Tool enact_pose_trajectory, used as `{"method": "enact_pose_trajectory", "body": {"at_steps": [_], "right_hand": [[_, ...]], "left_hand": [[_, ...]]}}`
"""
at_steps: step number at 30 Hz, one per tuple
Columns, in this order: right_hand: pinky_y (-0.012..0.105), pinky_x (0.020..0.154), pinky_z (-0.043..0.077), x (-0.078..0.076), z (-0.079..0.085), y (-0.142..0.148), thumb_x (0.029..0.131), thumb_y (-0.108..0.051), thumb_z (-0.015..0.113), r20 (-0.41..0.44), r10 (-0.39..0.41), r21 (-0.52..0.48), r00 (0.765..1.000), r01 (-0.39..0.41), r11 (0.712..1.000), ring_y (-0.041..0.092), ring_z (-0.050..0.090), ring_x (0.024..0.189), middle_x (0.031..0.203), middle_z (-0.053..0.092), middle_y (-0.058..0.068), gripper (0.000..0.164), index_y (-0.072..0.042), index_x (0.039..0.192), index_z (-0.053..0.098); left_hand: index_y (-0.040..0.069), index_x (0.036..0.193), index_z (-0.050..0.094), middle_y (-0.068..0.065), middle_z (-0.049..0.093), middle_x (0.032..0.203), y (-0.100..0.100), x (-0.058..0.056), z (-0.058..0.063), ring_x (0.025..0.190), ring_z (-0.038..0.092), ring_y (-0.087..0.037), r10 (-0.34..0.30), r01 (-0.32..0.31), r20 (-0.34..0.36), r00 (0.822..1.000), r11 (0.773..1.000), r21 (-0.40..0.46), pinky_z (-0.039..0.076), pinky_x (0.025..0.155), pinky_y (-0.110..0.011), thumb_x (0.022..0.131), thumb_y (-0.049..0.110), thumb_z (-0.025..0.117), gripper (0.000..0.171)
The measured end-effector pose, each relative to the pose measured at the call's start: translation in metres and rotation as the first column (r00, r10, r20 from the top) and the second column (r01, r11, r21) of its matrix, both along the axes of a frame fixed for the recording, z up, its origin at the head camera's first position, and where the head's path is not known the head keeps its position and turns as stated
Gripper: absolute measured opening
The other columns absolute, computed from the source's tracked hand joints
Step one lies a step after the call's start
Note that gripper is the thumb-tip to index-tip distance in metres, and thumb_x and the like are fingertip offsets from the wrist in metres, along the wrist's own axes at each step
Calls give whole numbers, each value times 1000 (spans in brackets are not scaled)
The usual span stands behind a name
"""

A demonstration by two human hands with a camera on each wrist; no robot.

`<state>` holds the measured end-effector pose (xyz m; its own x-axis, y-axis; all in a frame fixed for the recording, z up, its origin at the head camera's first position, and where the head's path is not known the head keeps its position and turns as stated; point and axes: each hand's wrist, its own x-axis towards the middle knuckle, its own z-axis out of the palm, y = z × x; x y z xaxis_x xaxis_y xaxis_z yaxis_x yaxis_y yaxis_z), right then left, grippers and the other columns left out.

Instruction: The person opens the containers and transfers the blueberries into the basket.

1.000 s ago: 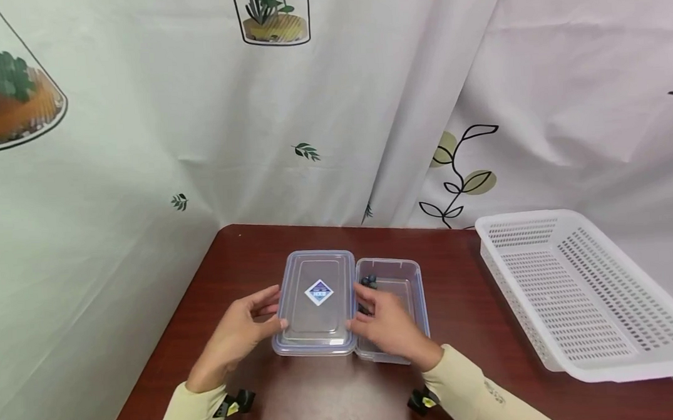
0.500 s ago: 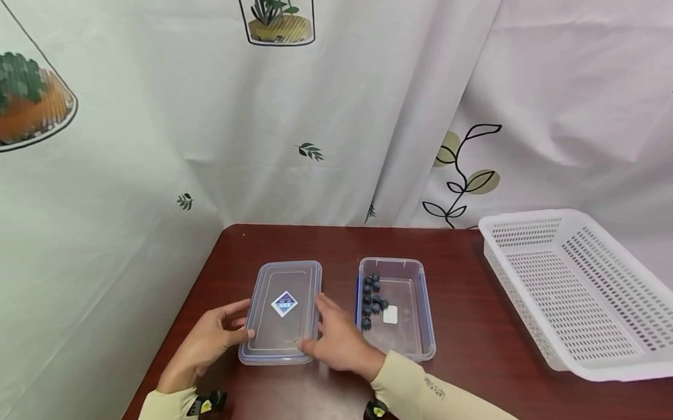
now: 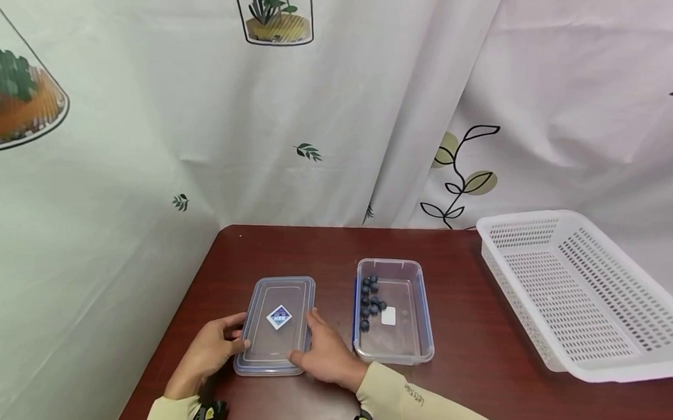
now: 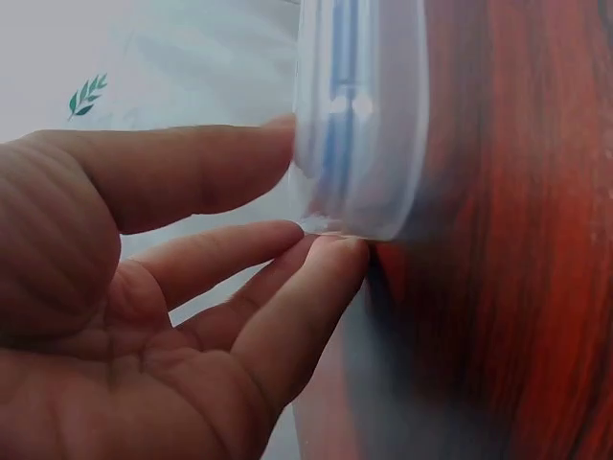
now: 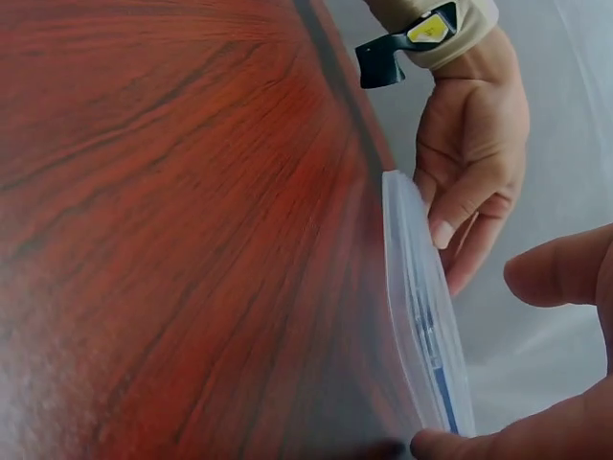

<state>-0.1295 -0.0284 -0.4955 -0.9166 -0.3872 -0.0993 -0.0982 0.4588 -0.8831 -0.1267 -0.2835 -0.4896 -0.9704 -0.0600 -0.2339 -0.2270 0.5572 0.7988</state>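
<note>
A clear plastic lid with a blue seal and a diamond label lies low over the table at left centre. My left hand pinches its left edge, the thumb on the top side and fingers along the rim. On the other side is my right hand. Its fingertip touches the lid's edge, while its thumb stands apart from the top side in the right wrist view. To the right stands an uncovered clear box, with several blueberries along its left side.
A white perforated basket stands at the right of the dark red wooden table. Inside the clear box is a small white label. A patterned white curtain hangs behind and at the left.
Both hands have moved the lid left and nearer, away from beside the box. The blueberries, earlier partly covered by my right hand, now show fully. The box and basket stay put.
</note>
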Motion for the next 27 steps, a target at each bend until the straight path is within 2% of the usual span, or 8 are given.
{"method": "enact_pose_trajectory", "body": {"at_steps": [6, 14, 17, 21, 24, 27], "right_hand": [[57, 126, 32, 1, -1, -1, 87, -26, 80, 3, -3, -16, 1000, 3, 1000, 45, 32, 156, 168, 27, 32, 92, 9, 159, 36], [58, 124, 34, 0, 3, -2, 87, -24, 80, 22, -21, -30, 1000, 21, 999, 46, 33, 155, 167, 29, 32, 89, 9, 158, 39], [58, 124, 34, 0, 6, -2, 86, -25, 80, 8, -19, -16, 1000, 19, 1000, 46, 35, 155, 166, 32, 32, 89, 9, 158, 39], [58, 122, 38, 0, 16, 2, 86, -23, 79, -24, 3, -16, 1000, -3, 1000, 44, 43, 150, 162, 42, 30, 86, 9, 157, 41], [57, 117, 45, 0, 30, 11, 89, -22, 78, -8, 38, -76, 999, -39, 996, 46, 53, 141, 160, 45, 29, 82, 8, 156, 41], [53, 110, 52, -2, 49, 24, 93, -21, 76, -1, 64, -150, 998, -63, 987, 47, 60, 133, 159, 48, 28, 74, 5, 156, 45]], "left_hand": [[-8, 146, 56, -24, 73, 119, 6, 2, 3, 104, 71, -28, -9, 6, -29, 1000, 995, -99, 60, 74, -32, 85, -4, 79, 65], [-7, 148, 55, -25, 73, 121, 11, 2, 7, 104, 71, -30, -16, 12, -26, 1000, 991, -136, 61, 75, -35, 87, -1, 78, 65], [-6, 151, 52, -29, 68, 132, 16, 2, 15, 112, 70, -38, -33, 26, -37, 999, 986, -163, 63, 82, -43, 88, 1, 78, 68], [-3, 154, 51, -30, 55, 149, 32, 1, 34, 127, 63, -48, -62, 39, -106, 992, 978, -204, 58, 97, -58, 93, 7, 77, 67], [4, 155, 52, -26, 52, 154, 49, -1, 53, 134, 59, -47, -69, 41, -167, 984, 986, -162, 55, 102, -60, 97, 13, 75, 63], [10, 155, 53, -19, 56, 154, 65, -5, 68, 136, 59, -41, -68, 70, -200, 978, 998, 5, 58, 101, -49, 101, 14, 72, 58]]}}
